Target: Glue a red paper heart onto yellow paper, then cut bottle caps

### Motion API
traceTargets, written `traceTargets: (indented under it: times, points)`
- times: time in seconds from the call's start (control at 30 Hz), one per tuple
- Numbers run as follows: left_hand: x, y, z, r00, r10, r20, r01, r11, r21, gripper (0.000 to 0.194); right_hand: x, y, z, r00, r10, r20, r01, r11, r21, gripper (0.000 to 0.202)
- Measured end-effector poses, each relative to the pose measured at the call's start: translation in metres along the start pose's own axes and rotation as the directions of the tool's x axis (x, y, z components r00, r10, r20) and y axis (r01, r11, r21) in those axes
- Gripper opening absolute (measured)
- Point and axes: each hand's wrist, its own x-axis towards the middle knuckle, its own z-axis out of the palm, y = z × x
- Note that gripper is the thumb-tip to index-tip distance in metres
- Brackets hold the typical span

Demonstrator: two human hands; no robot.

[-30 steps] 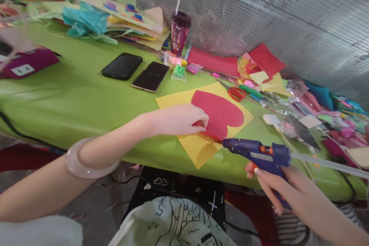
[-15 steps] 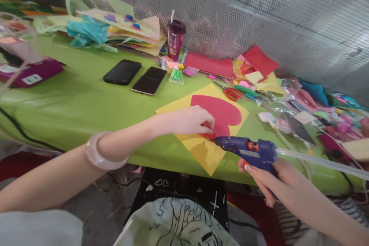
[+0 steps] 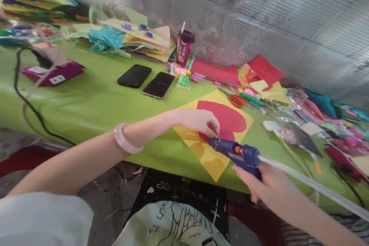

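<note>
- While its near corner was left bare, yellow sheet (image 3: 216, 166): laid beneath red heart (image 3: 227, 117).
- Red heart: overlapped by the left hand (image 3: 200, 120), the nearer, fingers curled; pinch could not be confirmed.
- Glue gun (image 3: 229, 147): wrapped by the right hand (image 3: 266, 180), long axis aimed leftward.
- Nozzle (image 3: 212, 142): shifted left along the heart's near edge since the earlier frame.

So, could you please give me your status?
Right hand holding glue gun, nozzle close to left hand. Red heart on yellow sheet, partly covered by left hand. Scissors by sheet's far edge.
</note>
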Motion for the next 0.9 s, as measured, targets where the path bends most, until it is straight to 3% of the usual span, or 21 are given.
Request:
traceTargets:
  times: [0.33,0.47,0.67,0.9]
  points:
    - [0.000,-0.003,-0.001,1.000,0.025,0.015,-0.024,0.998,-0.051,0.014,-0.003,0.006,-0.001,0.999,0.038,0.004,-0.037,0.998,-0.049,0.031]
    - [0.000,-0.002,-0.001,0.999,0.035,0.014,-0.034,0.998,-0.054,0.015,-0.004,0.005,-0.003,0.997,0.020,0.072,-0.020,1.000,-0.005,0.028]
    - [-0.001,-0.003,-0.002,1.000,0.018,0.021,-0.017,0.999,-0.051,0.015,-0.013,0.010,0.000,0.991,0.128,0.023,-0.129,0.991,0.041,0.035]
    - [-0.002,-0.001,0.001,1.000,-0.011,0.001,0.011,1.000,-0.021,0.014,-0.018,0.030,0.004,0.981,0.150,0.120,-0.165,0.978,0.127,0.036]
